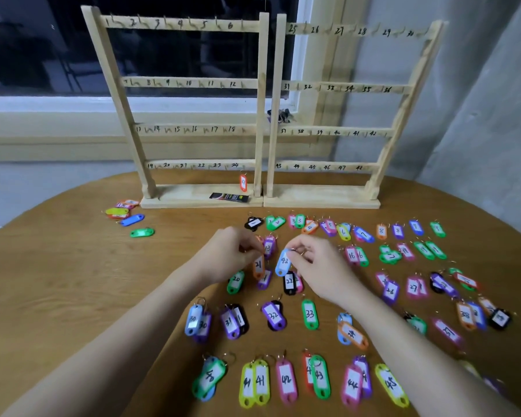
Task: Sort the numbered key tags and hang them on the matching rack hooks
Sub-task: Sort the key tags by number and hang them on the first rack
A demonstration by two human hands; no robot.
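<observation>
My left hand (232, 254) pinches the ring of an orange tag marked 21 (258, 265), which hangs just above the table. My right hand (313, 260) pinches the ring of a light blue tag marked 42 (283, 262) beside it. Several coloured numbered tags lie in rows on the round wooden table (73, 281), among them a green 20 (235, 281), a black 22 (289, 282) and a pink 42 (287, 380). Two wooden racks stand at the back: the left rack (193, 83) numbered 1 to 24, the right rack (337, 87) numbered 25 to 48. One orange tag (243, 182) hangs from the left rack's bottom right hook.
A small heap of loose tags (127, 215) lies left of the rack base, with a green one (142, 232) apart. A dark flat packet (229, 197) rests on the left rack's base. A bunch of keys (280, 115) sits on the window ledge behind.
</observation>
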